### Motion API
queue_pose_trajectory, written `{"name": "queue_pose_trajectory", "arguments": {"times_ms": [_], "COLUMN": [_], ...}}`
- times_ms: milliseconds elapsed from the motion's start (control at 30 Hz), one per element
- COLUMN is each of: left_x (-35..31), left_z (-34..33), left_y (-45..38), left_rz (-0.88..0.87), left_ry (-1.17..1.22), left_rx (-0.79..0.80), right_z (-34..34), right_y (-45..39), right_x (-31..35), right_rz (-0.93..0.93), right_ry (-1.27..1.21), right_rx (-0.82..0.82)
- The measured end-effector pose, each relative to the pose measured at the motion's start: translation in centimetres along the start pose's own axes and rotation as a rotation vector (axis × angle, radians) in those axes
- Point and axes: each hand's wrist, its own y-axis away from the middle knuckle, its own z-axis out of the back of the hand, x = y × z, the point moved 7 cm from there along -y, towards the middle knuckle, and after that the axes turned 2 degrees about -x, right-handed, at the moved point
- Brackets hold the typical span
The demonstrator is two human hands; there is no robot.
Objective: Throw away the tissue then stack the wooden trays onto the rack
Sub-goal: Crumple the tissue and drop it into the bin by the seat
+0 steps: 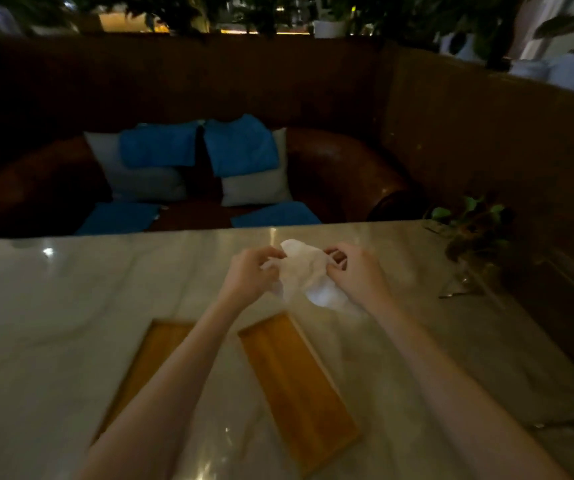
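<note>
A crumpled white tissue [304, 273] hangs above the marble table, held from both sides. My left hand [249, 273] pinches its left edge and my right hand [356, 273] grips its right edge. Below my forearms two long wooden trays lie flat on the table. The right tray [296, 389] is in full view, angled toward the near right. The left tray [147, 362] is partly hidden under my left forearm. No rack is in view.
The marble table [53, 323] runs to a far edge in front of a brown leather bench with blue and grey cushions [188, 161]. A small potted plant in a glass holder [472, 244] stands at the table's right, next to a wooden partition wall.
</note>
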Motion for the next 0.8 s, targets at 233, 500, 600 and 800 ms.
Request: {"name": "queue_pose_trajectory", "arguments": {"times_ms": [233, 500, 600, 800], "left_x": [11.9, 24.5, 28.3, 37.0], "left_z": [13.9, 27.7, 31.6, 38.5], "left_y": [5.6, 13.7, 16.8, 24.3], "left_rz": [0.110, 0.318, 0.389, 0.593], "left_ry": [-0.056, -0.001, 0.039, 0.024], "left_rx": [-0.066, -0.095, -0.129, -0.200], "right_z": [-12.3, -25.5, -30.2, -39.2], "right_y": [3.6, 8.5, 10.2, 14.5], "right_x": [13.0, 25.7, 30.3, 39.3], "right_rz": [0.029, 0.066, 0.103, 0.247], "right_ry": [-0.025, -0.133, -0.132, -0.139], "right_rx": [0.072, 0.244, 0.339, 0.542]}}
